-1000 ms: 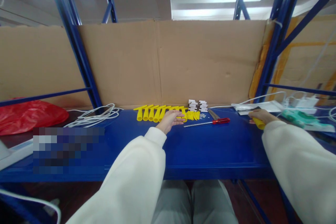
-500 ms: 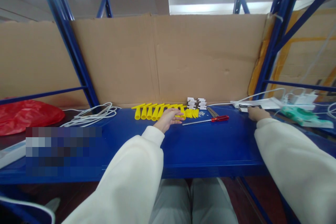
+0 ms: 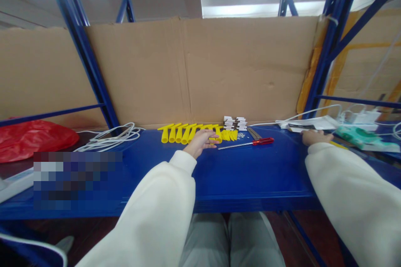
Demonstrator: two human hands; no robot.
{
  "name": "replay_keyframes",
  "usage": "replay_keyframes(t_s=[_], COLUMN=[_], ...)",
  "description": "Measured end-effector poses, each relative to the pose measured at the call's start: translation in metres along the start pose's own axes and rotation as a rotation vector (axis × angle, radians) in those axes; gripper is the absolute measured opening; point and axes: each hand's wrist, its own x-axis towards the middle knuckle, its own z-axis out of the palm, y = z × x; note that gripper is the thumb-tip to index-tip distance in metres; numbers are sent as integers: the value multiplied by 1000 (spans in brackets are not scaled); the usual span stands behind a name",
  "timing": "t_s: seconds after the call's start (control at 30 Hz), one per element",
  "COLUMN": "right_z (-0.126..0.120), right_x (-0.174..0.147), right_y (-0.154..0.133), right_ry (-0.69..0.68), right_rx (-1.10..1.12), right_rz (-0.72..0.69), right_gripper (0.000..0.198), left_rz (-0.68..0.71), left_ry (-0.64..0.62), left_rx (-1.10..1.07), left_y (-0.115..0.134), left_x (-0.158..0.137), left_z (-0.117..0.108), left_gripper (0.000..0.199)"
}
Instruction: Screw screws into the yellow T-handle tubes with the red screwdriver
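Note:
My left hand (image 3: 202, 142) reaches over the blue shelf top with its fingers stretched out and holds nothing. It covers part of a row of several yellow T-shaped plastic pieces with hollow tube ends (image 3: 179, 134). Far to the right, my right hand (image 3: 315, 137) rests low over the shelf, fingers apart as far as they show. Just beyond its fingers lies a small dark flat piece (image 3: 302, 127) on white paper (image 3: 324, 122). Between the hands are small yellow pieces (image 3: 230, 135), tiny silvery parts (image 3: 241, 136) and a screwdriver with a red handle (image 3: 263, 141).
White-and-brown pieces (image 3: 234, 123) are stacked by the cardboard wall (image 3: 250, 71). Behind the screwdriver lies a grey metal tool (image 3: 254, 133). A coiled white cable (image 3: 125, 137) and red plastic bag (image 3: 34, 139) are at left, a green-and-white packet (image 3: 363, 137) at right.
My right hand has shifted slightly to the right, away from the dark flat piece. A yellow strip now shows behind the right sleeve. My left hand has stayed in place.

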Motion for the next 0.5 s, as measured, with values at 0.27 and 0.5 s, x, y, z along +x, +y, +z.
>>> replay_keyframes(t_s=[0.27, 0.5], right_z=[8, 13], right_x=[7, 13], right_y=[7, 10], right_ry=[55, 109], right_rx=[48, 187], right_rz=[36, 30], right_gripper=[59, 47], left_rz=[2, 25], left_ry=[6, 2], left_rx=[41, 29], left_y=[0, -5], left_x=[0, 4], left_z=[0, -4], left_gripper=[7, 5])
